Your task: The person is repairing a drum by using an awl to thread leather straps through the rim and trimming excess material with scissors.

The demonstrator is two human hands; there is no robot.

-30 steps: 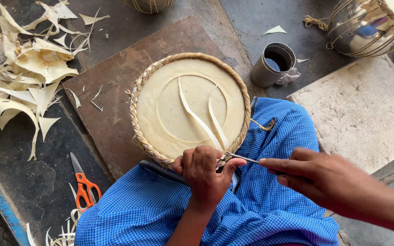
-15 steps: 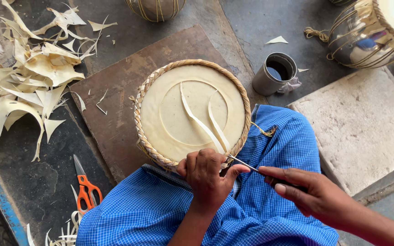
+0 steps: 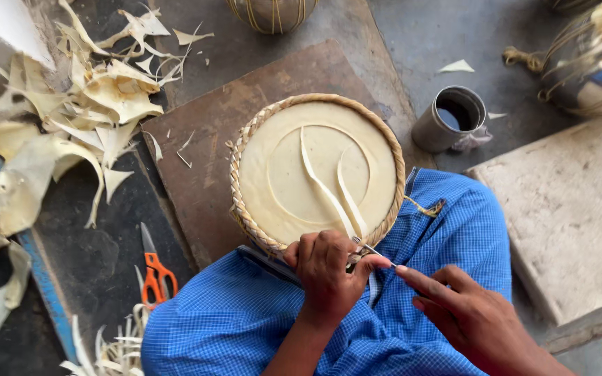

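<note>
While left hand (image 3: 329,275) steadies round basket (image 3: 317,170), right hand (image 3: 465,313) beside

My left hand (image 3: 329,275) gripped the near rim of the round woven basket (image 3: 317,170), which rested against my blue checked cloth (image 3: 412,306) and on a brown board (image 3: 210,153). Two pale strips (image 3: 336,191) rose from its cream top towards my fingers. My right hand (image 3: 465,317) lay just beside the left, forefinger stretched to a thin metal tool (image 3: 369,248) between them. Orange-handled scissors (image 3: 153,268) lay on the floor to the left, below a heap of pale cuttings (image 3: 71,125). A metal cup (image 3: 451,118) stood beyond the basket.
</note>
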